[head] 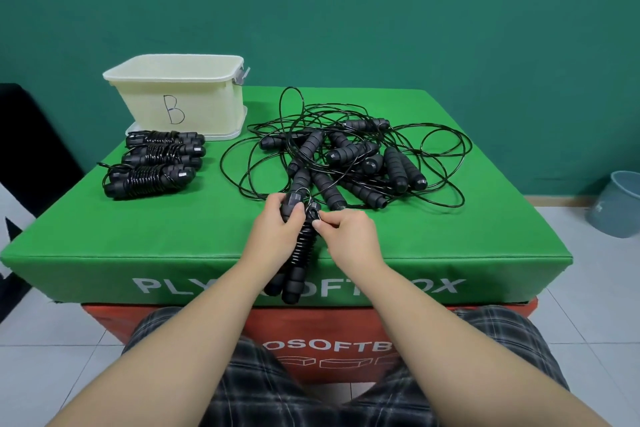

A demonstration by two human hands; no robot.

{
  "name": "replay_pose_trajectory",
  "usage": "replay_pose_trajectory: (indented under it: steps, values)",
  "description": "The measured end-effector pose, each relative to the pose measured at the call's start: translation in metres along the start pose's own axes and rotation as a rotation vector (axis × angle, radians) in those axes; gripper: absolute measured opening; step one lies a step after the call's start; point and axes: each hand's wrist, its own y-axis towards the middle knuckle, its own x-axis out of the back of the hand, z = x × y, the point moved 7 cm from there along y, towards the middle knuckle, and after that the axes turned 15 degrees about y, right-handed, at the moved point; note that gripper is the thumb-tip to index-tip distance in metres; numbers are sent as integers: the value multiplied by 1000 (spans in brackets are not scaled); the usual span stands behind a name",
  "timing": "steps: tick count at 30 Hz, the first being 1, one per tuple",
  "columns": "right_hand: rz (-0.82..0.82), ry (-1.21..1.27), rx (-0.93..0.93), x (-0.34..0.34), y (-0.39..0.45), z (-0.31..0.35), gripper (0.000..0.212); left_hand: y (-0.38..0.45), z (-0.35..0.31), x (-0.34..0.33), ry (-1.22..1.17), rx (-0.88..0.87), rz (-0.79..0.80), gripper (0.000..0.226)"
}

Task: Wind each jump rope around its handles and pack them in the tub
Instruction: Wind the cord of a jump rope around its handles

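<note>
We're looking down at a green padded box top stacked on a red soft box, a teal wall behind it and pale floor tiles below. White lettering runs along the green front edge, but our forearms cut across the middle of it, so we can't read it whole.

Front and centre, our left hand grips the upper end of a black jump rope bundle with its cord coiled round the paired handles, fingers curled round it. Our right hand pinches the thin cord end just beside the bundle's top; how that end sits is too small to make out. The bundle's lower ends hang over the front edge.

Behind the hands, a tangled heap of loose black ropes with foam-grip handles sprawls over the middle and right; we can't count them, the loops overlap too much.

Far left, three wound black bundles lie side by side, just in front of a cream plastic tub marked "B". Its inside is hidden from us.

At the right edge, a grey-blue bucket is cut off by the frame.
</note>
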Motion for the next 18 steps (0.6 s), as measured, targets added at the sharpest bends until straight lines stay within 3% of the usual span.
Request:
replay_pose_trajectory:
  steps: [4,11,15,18]
  values:
    - [44,-76,15,-3,12,2,30,12,6,-3,60,34,-39,30]
    - [99,-128,-4,-12,25,-1,20,23,16,-3,221,-18,-87,27]
    - [155,-72,-72,-14,35,-17,17,22,1,4,324,-182,-154,21]
    - [195,-10,-131,-11,39,-25,21,31,-5,-6,415,-241,54,19]
